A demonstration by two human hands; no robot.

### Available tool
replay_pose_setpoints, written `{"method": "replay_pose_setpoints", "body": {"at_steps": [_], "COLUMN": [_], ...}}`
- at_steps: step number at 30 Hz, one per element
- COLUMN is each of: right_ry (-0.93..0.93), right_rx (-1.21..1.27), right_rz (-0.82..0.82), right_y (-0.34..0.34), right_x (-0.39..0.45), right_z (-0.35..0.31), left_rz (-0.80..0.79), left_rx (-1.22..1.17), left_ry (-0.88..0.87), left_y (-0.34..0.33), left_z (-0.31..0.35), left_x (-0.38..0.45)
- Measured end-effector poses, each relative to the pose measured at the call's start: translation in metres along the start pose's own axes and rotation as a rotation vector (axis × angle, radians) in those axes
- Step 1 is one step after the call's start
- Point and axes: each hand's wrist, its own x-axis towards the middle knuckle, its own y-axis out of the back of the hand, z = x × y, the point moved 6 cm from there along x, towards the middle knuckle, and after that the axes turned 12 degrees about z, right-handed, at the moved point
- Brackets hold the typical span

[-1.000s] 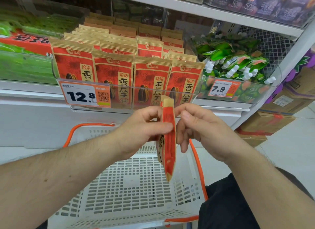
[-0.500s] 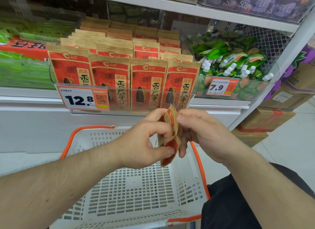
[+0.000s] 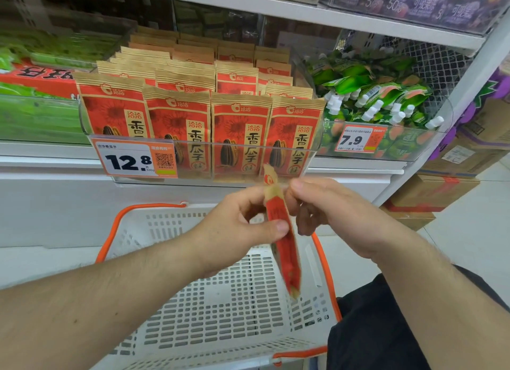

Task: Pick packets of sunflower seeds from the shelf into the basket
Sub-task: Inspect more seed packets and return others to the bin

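while both hands (image 3: 276, 218) hold one packet (image 3: 284, 245), shelf packets (image 3: 209, 132) stand behind clear rail (image 3: 209, 146).

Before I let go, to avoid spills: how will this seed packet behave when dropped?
The seed packet, held edge-on by both hands, looks thin and bendy, so probably light. It should flop flat in the basket, not roll.

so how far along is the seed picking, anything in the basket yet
Nothing shows in the white basket yet. One sunflower seed packet is off the shelf, pinched edge-on above it by the left hand and right hand. Left: drop it in, then pick more from the shelf rows.
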Motion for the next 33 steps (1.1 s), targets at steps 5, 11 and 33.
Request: {"method": "replay_pose_setpoints", "body": {"at_steps": [5, 11, 33], "right_ry": [-0.175, -0.235, -0.158], "right_rx": [-0.148, -0.067, -0.045], "right_rz": [-0.219, -0.090, -0.189], "right_y": [-0.005, -0.011, 0.003], "right_x": [-0.015, -0.010, -0.017], "right_z": [0.009, 0.010, 0.008], "left_rz": [0.165, 0.176, 0.233], "left_rx": [-0.393, -0.438, -0.622], "left_ry": [0.400, 0.592, 0.859], "left_y": [-0.009, -0.016, -0.013], "left_z": [-0.017, -0.021, -0.029], "left_x": [-0.007, -0.012, -0.019]}}
